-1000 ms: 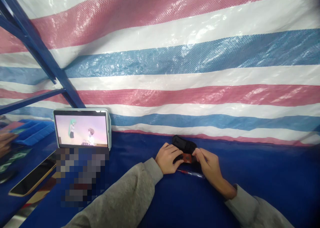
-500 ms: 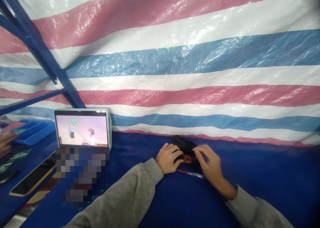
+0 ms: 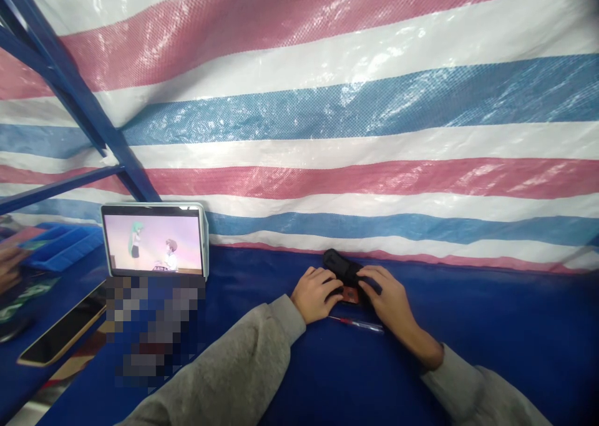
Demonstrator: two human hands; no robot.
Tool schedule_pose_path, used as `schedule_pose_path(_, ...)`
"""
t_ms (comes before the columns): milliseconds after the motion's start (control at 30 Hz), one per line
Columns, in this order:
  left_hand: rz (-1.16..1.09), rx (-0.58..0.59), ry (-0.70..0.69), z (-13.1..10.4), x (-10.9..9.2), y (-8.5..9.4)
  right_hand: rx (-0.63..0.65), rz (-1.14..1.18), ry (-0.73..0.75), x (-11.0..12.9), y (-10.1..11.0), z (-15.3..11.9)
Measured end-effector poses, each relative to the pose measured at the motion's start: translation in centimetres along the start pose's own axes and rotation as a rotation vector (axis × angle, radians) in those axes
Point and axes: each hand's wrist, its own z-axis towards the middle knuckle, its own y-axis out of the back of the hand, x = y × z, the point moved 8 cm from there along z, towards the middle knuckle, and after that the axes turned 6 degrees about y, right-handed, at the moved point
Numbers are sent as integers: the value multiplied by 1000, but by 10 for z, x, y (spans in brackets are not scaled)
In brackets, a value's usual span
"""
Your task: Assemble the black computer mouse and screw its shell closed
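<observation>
On the blue table, a black elongated case (image 3: pixel 340 265) lies at a slant between my hands. An orange-brown part (image 3: pixel 350 295) shows just below it. My left hand (image 3: pixel 317 294) has its fingers curled against the left side of these parts; whatever its fingertips pinch is hidden. My right hand (image 3: pixel 387 298) grips the right end of the black case between thumb and fingers. A thin screwdriver (image 3: pixel 360 324) with a clear and red handle lies just in front of both hands, untouched.
A tablet (image 3: pixel 153 244) stands propped at the left. In front of it lies a phone (image 3: pixel 65 329). Blue trays (image 3: pixel 68 246) and another person's hand (image 3: pixel 10 267) are at the far left. A striped sheet (image 3: pixel 355 108) hangs behind the table.
My right hand has shifted slightly, and its fingers now lie lower and flatter on the black case. The case has tilted a little. My left hand has hardly moved.
</observation>
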Motion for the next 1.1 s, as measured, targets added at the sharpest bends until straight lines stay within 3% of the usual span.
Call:
schedule_pose_path(333, 13, 0, 4, 0, 1, 0, -158, 63, -9, 9, 19, 0)
schedule_pose_path(533, -5, -128, 83, -1, 7, 13, -299, 224, -125, 9, 32, -2)
schedule_pose_path(700, -6, -202, 65, -2, 5, 21, -258, 486, -296, 7, 22, -3)
schedule_pose_path(867, -12, -265, 72, -3, 7, 28, -194, 630, -368, 2, 11, -2)
schedule_pose_path(1000, -46, -257, 48, -4, 8, 27, -169, 457, -310, 2, 14, -1)
schedule_pose_path(1100, -71, -204, 64, -2, 10, 21, -87, 180, -79, 19, 15, 1)
